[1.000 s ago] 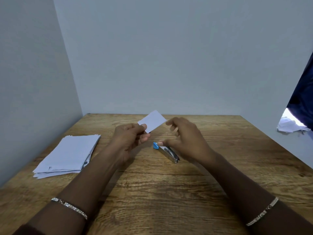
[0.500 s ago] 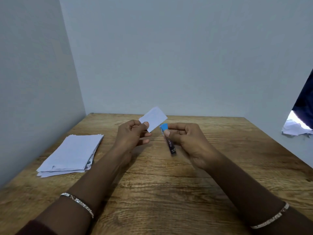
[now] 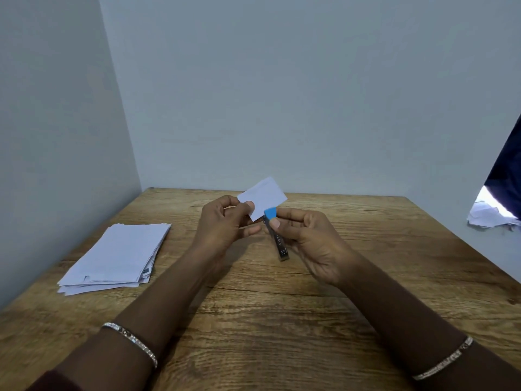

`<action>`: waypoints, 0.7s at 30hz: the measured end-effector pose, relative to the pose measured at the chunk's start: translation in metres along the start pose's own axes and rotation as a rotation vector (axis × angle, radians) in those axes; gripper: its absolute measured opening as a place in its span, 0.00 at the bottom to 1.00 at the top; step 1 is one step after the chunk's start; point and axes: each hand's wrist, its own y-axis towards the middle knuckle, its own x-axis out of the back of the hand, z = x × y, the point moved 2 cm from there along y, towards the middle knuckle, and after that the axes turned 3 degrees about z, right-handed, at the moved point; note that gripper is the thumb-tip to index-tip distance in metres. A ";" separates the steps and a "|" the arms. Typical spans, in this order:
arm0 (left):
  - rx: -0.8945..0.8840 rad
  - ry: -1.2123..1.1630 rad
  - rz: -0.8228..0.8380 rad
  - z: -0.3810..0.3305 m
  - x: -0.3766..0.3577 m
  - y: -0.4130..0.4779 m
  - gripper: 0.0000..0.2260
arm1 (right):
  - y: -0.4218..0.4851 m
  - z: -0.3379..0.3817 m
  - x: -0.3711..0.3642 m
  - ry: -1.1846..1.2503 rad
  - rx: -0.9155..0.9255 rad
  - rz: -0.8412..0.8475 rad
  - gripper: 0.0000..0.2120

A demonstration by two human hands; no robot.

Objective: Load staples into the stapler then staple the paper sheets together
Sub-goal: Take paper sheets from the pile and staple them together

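The right hand (image 3: 308, 241) is closed around a small stapler (image 3: 277, 238) with a blue cap, held upright above the table with the thumb on the cap, probably to bring it to the paper or open it for loading. Just beside it, the left hand (image 3: 225, 224) pinches a small white paper slip (image 3: 263, 197) by one corner, lifting its free end toward the stapler's tip. Below lies a wooden table (image 3: 282, 320), a stack of paper sheets (image 3: 118, 255) at its left, enclosed by plain pale walls
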 end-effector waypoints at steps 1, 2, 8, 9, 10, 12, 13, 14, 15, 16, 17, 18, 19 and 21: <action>-0.017 0.015 0.006 0.000 0.000 0.000 0.10 | 0.001 0.000 0.001 0.015 0.004 0.002 0.19; -0.030 0.023 0.015 0.000 -0.001 -0.001 0.10 | 0.001 0.000 0.001 0.026 0.010 0.007 0.19; -0.079 0.032 0.045 -0.001 -0.003 -0.002 0.09 | 0.004 -0.003 0.005 0.026 0.030 -0.014 0.17; -0.081 0.033 0.048 -0.001 -0.004 -0.003 0.09 | 0.004 -0.003 0.006 0.017 0.035 -0.022 0.17; -0.082 0.033 0.048 -0.001 -0.005 -0.003 0.09 | 0.004 -0.003 0.006 0.001 0.043 -0.033 0.16; -0.080 0.031 0.046 0.000 -0.006 -0.004 0.09 | 0.004 -0.003 0.005 -0.028 0.062 -0.058 0.14; -0.080 0.029 0.045 0.000 -0.006 -0.004 0.09 | 0.005 -0.003 0.005 -0.041 0.070 -0.072 0.14; -0.080 0.027 0.045 0.000 -0.006 -0.004 0.09 | 0.005 -0.004 0.004 -0.060 0.076 -0.091 0.13; -0.079 0.025 0.046 0.000 -0.006 -0.005 0.09 | 0.005 -0.004 0.003 -0.085 0.081 -0.113 0.12; -0.077 0.024 0.045 0.000 -0.006 -0.005 0.10 | 0.006 -0.005 0.001 -0.113 0.086 -0.138 0.10; -0.073 0.025 0.044 0.001 -0.006 -0.005 0.10 | 0.006 -0.005 0.000 -0.136 0.091 -0.161 0.09; -0.070 0.026 0.041 0.001 -0.006 -0.005 0.10 | 0.006 -0.006 -0.001 -0.153 0.097 -0.182 0.07; -0.066 0.025 0.037 0.002 -0.006 -0.005 0.10 | 0.006 -0.006 -0.002 -0.170 0.105 -0.200 0.06; -0.059 0.021 0.035 0.003 -0.006 -0.005 0.09 | 0.006 -0.006 -0.003 -0.214 0.120 -0.223 0.05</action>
